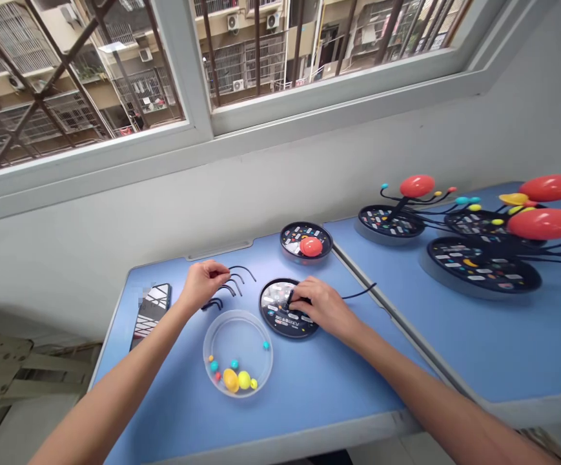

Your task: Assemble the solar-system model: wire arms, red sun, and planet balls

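Note:
My left hand (pixel 203 283) is closed in a pinch on one of several curved black wire arms (pixel 235 279) lying on the blue table (pixel 309 387). My right hand (pixel 319 305) rests on a round black base disc (pixel 280 309) and pinches the end of a long black wire arm (pixel 358 293) that runs off to the right. In front of the hands lies a clear round dish (pixel 238 352) holding several small coloured balls, yellow, teal and red.
A second black disc with a red ball (pixel 306 241) sits farther back. Three finished models with red spheres and wire arms (pixel 483 223) stand on the right table. A phone (pixel 151 311) lies at left. The wall and window run behind.

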A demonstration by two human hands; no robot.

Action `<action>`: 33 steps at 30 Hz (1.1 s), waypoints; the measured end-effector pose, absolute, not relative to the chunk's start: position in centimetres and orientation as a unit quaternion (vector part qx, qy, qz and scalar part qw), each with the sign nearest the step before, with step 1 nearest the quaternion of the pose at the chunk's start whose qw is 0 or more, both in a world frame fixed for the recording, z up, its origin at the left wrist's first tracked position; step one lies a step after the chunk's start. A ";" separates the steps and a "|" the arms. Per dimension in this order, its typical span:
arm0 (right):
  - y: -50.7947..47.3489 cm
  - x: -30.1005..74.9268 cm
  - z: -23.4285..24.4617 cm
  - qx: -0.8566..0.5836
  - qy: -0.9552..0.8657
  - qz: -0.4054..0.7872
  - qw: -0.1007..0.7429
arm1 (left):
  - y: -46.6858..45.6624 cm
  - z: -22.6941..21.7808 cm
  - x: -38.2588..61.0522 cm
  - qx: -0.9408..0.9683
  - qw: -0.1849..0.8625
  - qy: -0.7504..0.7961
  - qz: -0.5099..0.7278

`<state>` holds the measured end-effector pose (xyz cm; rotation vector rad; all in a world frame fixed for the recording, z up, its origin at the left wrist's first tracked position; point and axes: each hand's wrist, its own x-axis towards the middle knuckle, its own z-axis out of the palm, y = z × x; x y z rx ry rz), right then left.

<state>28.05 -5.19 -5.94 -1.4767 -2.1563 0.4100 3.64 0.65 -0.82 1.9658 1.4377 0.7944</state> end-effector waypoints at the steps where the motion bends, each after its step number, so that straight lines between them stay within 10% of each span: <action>1: -5.2 28.0 -6.0 -0.541 -0.789 0.152 0.250 | 0.6 -0.7 2.9 0.728 0.279 0.552 0.295; 16: -5.4 27.7 -6.7 -0.517 -0.790 0.136 0.299 | 2.3 -3.4 -0.9 0.718 0.092 0.678 0.129; 28: -7.3 29.6 -5.0 -0.559 -0.720 0.126 0.392 | 3.0 -0.7 0.0 0.696 0.210 0.652 0.215; 33: -8.8 29.1 -2.3 -0.606 -0.628 0.187 0.450 | -0.2 2.2 3.8 0.649 0.443 0.530 0.319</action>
